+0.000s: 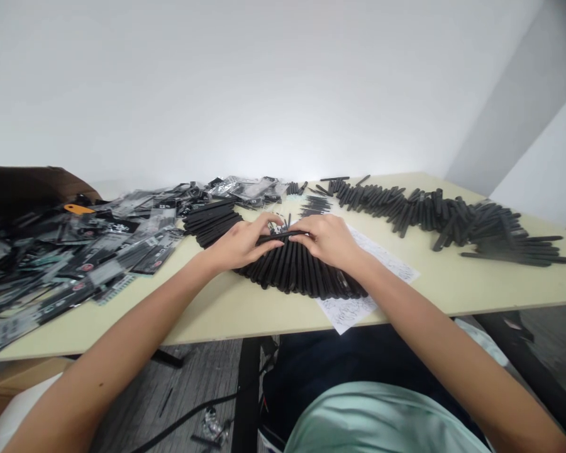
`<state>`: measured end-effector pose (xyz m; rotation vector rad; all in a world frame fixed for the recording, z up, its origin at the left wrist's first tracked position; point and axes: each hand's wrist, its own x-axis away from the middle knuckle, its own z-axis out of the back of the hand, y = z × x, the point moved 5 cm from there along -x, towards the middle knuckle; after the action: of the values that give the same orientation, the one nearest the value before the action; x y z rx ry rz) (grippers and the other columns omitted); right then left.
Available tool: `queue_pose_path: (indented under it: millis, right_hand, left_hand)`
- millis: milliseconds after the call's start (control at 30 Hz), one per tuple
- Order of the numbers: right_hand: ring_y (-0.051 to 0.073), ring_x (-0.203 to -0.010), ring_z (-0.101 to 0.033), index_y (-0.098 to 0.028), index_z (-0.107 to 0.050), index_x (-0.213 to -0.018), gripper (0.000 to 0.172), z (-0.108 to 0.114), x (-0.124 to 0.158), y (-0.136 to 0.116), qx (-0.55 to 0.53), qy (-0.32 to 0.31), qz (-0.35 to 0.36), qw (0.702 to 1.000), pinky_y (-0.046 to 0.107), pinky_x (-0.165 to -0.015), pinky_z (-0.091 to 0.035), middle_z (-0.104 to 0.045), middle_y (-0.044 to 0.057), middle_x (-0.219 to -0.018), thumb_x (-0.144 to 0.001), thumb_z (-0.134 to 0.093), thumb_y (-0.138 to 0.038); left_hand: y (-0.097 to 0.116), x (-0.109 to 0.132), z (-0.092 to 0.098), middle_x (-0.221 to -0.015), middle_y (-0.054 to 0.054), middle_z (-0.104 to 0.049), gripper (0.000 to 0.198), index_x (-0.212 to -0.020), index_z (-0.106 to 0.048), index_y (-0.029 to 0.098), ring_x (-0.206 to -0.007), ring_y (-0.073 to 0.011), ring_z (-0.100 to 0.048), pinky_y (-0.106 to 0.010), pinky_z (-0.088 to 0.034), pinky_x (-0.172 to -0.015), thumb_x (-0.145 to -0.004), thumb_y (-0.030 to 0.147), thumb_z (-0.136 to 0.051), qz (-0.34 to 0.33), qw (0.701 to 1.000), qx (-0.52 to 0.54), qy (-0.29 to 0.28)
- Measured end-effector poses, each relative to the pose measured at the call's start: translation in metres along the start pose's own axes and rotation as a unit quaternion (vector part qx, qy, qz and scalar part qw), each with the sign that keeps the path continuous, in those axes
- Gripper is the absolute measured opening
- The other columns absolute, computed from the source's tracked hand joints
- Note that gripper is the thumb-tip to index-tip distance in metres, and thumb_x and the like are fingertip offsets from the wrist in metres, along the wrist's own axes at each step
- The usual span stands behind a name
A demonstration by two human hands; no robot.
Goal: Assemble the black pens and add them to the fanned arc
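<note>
A slim black pen (pixel 283 235) is held level between my two hands, above a dense row of black pens (pixel 297 277) at the middle of the table. My left hand (pixel 238 244) pinches its left end between thumb and fingers. At the other end, my right hand (pixel 331 239) has its fingers closed on the pen. The row fans out under both hands and runs back to the left behind my left hand. Just beyond my fingers lie thin dark sticks (pixel 317 205), too small to make out clearly. Part of the row is hidden by my hands.
Flat plastic packets (pixel 132 242) are heaped on the left, with an orange-handled item (pixel 78 209) among them. Behind stands a cardboard box (pixel 33 189). More black pens (pixel 419 211) stretch along the right side. A printed sheet (pixel 349 313) lies partly under the row, near the table's front edge.
</note>
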<state>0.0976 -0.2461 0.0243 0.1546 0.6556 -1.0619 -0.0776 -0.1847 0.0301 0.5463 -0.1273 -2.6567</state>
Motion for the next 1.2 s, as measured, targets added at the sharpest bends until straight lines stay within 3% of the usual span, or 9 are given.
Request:
queue_pose_path:
  millis: [200,400,467,533,600,667,800,933,1200]
  right_hand:
    - [0.022,-0.087,-0.069,-0.024,-0.077,-0.104,0.019,-0.001,0.0,-0.001,-0.015,-0.007,0.02,1.0,0.03,-0.072,-0.04,-0.079,0.004,-0.098,-0.099,-0.059,-0.027]
    - [0.022,-0.093,-0.07,-0.025,-0.078,-0.106,0.019,-0.001,0.001,-0.003,-0.026,0.011,0.032,0.999,0.031,-0.075,-0.042,-0.079,0.003,-0.102,-0.099,-0.061,-0.029]
    - [0.022,-0.092,-0.069,-0.025,-0.078,-0.107,0.019,0.0,0.002,-0.004,-0.018,0.021,0.034,0.999,0.031,-0.075,-0.043,-0.079,0.004,-0.101,-0.098,-0.061,-0.028]
    - [0.022,-0.091,-0.069,-0.024,-0.078,-0.107,0.02,0.002,0.002,-0.003,-0.01,0.029,0.033,0.999,0.031,-0.075,-0.042,-0.079,0.004,-0.1,-0.099,-0.06,-0.028]
    - [0.022,-0.09,-0.068,-0.023,-0.078,-0.107,0.021,0.003,0.003,-0.002,-0.003,0.031,0.031,0.999,0.031,-0.074,-0.042,-0.079,0.004,-0.097,-0.099,-0.059,-0.029]
    - [0.022,-0.088,-0.068,-0.023,-0.077,-0.105,0.021,0.003,0.003,-0.002,0.001,0.032,0.031,0.999,0.031,-0.073,-0.042,-0.078,0.004,-0.095,-0.1,-0.058,-0.03]
    - [0.023,-0.088,-0.068,-0.021,-0.077,-0.102,0.025,0.002,0.004,-0.004,0.005,0.037,0.04,0.999,0.032,-0.072,-0.042,-0.078,0.006,-0.096,-0.102,-0.054,-0.031]
    - [0.022,-0.088,-0.068,-0.02,-0.076,-0.1,0.028,0.0,0.004,-0.007,-0.004,0.034,0.044,0.998,0.032,-0.073,-0.042,-0.078,0.006,-0.096,-0.103,-0.05,-0.029]
    - [0.022,-0.088,-0.066,-0.022,-0.077,-0.105,0.022,0.008,0.004,0.005,-0.009,0.084,0.027,0.996,0.033,-0.074,-0.043,-0.078,0.005,-0.096,-0.1,-0.058,-0.029]
  left_hand:
    - [0.007,0.0,0.004,-0.091,-0.004,-0.071,0.028,-0.109,-0.058,0.018,-0.081,-0.017,-0.067,-0.025,-0.044,-0.073,-0.103,0.043,-0.049,-0.031,0.999,-0.035,0.026]
    - [0.014,-0.002,0.001,-0.07,-0.002,-0.06,0.044,-0.078,-0.056,0.017,-0.061,-0.0137,-0.054,-0.026,-0.038,-0.067,-0.108,0.036,-0.031,-0.046,0.997,-0.062,-0.016]
    - [0.014,-0.002,0.001,-0.07,-0.002,-0.061,0.045,-0.081,-0.06,0.017,-0.062,-0.0137,-0.055,-0.025,-0.038,-0.067,-0.109,0.037,-0.03,-0.048,0.997,-0.058,-0.012]
    - [0.012,-0.002,0.001,-0.065,0.0,-0.059,0.04,-0.098,-0.064,0.017,-0.06,-0.014,-0.056,-0.025,-0.037,-0.064,-0.108,0.042,-0.035,-0.04,0.997,-0.061,-0.002]
    - [0.009,0.0,0.002,-0.056,0.005,-0.051,0.037,-0.118,-0.06,0.018,-0.051,-0.0133,-0.052,-0.023,-0.035,-0.059,-0.105,0.047,-0.042,-0.028,0.997,-0.068,0.01]
    - [0.008,0.001,0.003,-0.052,0.008,-0.046,0.04,-0.126,-0.056,0.018,-0.046,-0.0123,-0.047,-0.022,-0.033,-0.056,-0.103,0.05,-0.047,-0.027,0.996,-0.077,0.026]
    - [0.013,0.002,0.005,-0.059,0.003,-0.054,0.032,-0.103,-0.061,0.017,-0.051,-0.0122,-0.052,-0.023,-0.032,-0.056,-0.106,0.043,-0.041,-0.064,0.988,-0.127,0.055]
    - [0.018,0.001,0.007,-0.055,0.002,-0.048,0.043,-0.075,-0.054,0.017,-0.05,-0.012,-0.047,-0.027,-0.029,-0.055,-0.108,0.037,-0.035,-0.093,0.979,-0.168,0.071]
    - [0.007,-0.001,0.008,-0.057,0.0,-0.055,0.045,-0.078,-0.056,0.017,-0.053,-0.0131,-0.054,-0.026,-0.033,-0.058,-0.107,0.037,-0.03,-0.03,0.99,-0.137,0.032]
